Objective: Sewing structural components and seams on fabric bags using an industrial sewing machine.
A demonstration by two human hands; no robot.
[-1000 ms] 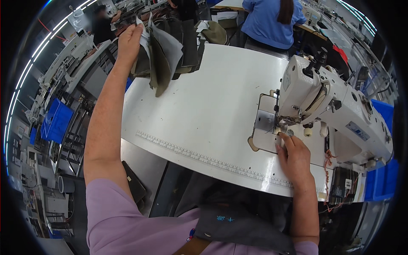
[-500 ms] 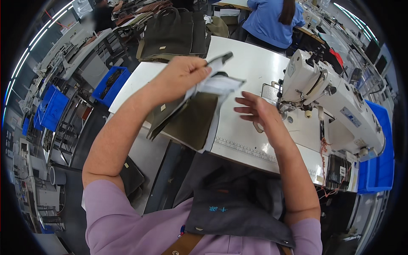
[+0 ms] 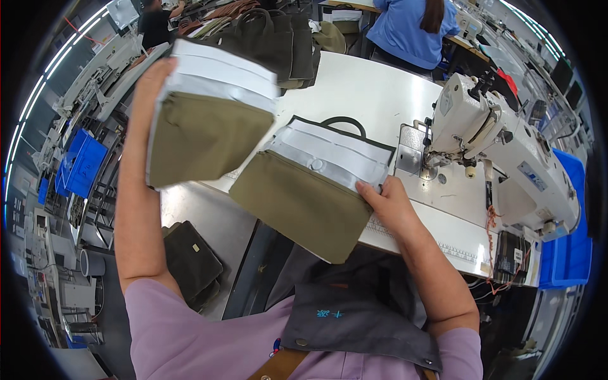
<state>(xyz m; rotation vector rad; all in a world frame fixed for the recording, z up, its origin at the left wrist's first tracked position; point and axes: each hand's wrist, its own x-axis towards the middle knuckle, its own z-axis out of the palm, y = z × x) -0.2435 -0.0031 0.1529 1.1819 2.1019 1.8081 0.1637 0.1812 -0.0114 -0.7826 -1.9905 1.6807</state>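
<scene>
An olive bag panel with a silvery-white upper band is raised at the left, its edge gripped by my left hand. Closer to the middle, a second olive bag panel rests partly on the white table and overhangs the front edge. It has the same white band, a round button-like bump and a dark loop handle at its top. My right hand pinches its right edge, thumb on top. The two panels are apart. Right of my right hand stands a white sewing machine.
Dark green bags are piled at the table's far left. More dark pieces lie low on the left. Blue bins stand left, and another blue bin is behind the machine. A person in blue sits beyond the table.
My left hand has swung left and up with one panel, separating it from the other. My right hand, open before, has closed on the remaining panel, which now lies face up.
</scene>
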